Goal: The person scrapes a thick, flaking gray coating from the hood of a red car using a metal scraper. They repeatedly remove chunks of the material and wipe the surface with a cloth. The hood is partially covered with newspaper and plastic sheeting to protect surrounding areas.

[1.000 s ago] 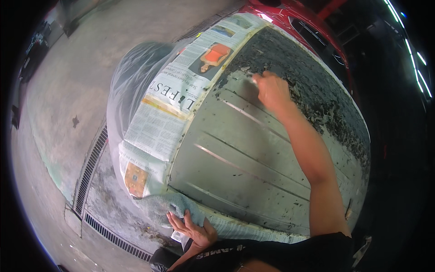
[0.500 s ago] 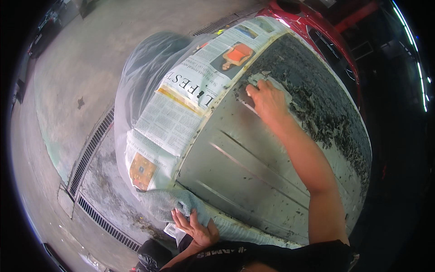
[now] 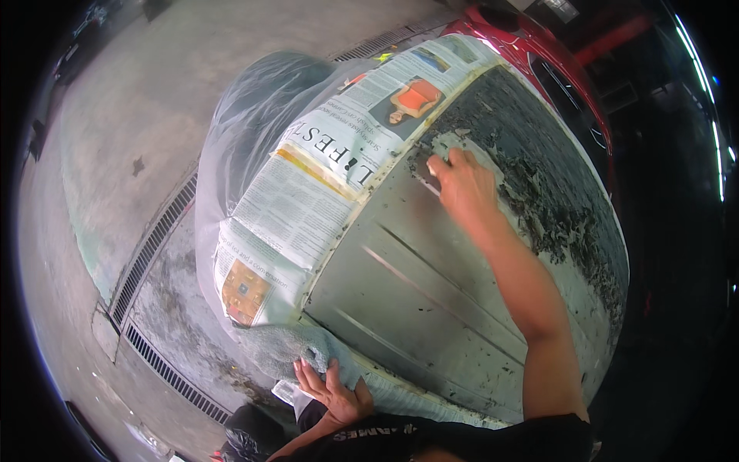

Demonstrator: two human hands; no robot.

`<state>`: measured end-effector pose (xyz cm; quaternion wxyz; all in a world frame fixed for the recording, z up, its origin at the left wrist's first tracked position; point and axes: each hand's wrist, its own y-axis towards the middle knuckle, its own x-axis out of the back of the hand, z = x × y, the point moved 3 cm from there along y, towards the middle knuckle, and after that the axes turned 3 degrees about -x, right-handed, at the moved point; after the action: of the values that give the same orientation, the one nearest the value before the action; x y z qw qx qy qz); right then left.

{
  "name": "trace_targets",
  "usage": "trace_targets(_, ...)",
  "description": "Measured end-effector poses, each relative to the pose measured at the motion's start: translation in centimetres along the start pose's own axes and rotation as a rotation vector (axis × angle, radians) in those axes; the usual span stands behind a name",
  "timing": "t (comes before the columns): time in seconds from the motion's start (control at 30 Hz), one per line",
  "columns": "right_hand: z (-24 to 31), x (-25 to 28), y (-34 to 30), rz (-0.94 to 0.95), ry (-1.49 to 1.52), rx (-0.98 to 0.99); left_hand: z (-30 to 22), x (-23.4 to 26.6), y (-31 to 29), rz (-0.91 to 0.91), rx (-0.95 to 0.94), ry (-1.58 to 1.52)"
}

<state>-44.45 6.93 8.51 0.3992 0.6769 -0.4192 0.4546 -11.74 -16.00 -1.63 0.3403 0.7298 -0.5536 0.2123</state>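
Note:
A car roof panel [image 3: 408,308] lies before me, bare grey metal on the near side. Its far right part carries dark, wrinkled, flaking paint [image 3: 554,185]. My right hand [image 3: 468,183] reaches over the panel at the border between the two, fingers curled closed near the loose flakes. Whatever it grips is mostly hidden under the fingers. At the near left corner my left hand [image 3: 339,393] rests with its fingers spread on a folded grey towel [image 3: 289,350].
Newspaper sheets [image 3: 292,215] are taped along the panel's left edge. Clear plastic sheeting [image 3: 254,108] drapes beyond them. A red car [image 3: 566,92] stands at the far right. A drain grate [image 3: 158,239] crosses the concrete floor [image 3: 131,100] on the left.
My right hand has shifted slightly toward me and to the right, and a pale scraped patch shows more beyond its fingers. The left hand stays on the towel.

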Motion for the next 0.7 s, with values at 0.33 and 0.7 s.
trace_targets(0.33,0.0,-1.1,0.5,-0.022,-0.003,-0.041,0.2,0.0,-0.1,-0.013,-0.047,0.011)
trace_targets(0.7,-0.9,-1.2,1.6,-0.103,-0.011,-0.065,0.2,-0.1,-0.1,-0.013,-0.046,0.032)
